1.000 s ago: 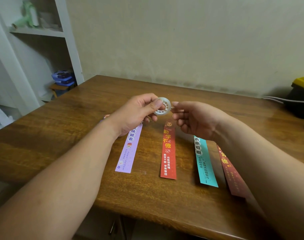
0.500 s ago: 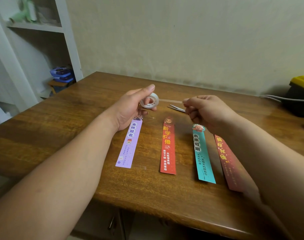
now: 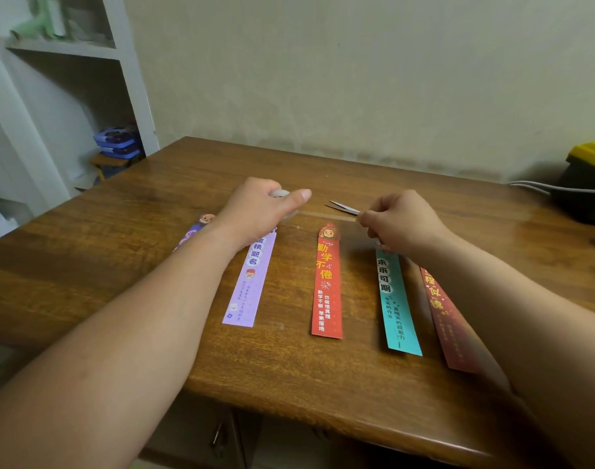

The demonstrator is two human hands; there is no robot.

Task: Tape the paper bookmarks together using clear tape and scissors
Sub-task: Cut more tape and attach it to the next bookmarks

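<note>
L hand [image 3: 255, 214] grips small clear tape roll [image 3: 280, 193]; R hand [image 3: 401, 221] pinches stretched tape strip [image 3: 326, 215], hands wider apart, strip longer vs. 0.5 s ago.

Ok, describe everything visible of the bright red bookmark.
The bright red bookmark is a long narrow strip, seemingly printed paper, with a cartoon head at its far end, large yellow and white characters below and small white text columns near its squared near end. It lies flat on the wooden table, between the purple bookmark and teal bookmark, apart from both. Neither the left hand nor the right hand touches it; the clear tape they stretch spans just beyond its far end.
</note>
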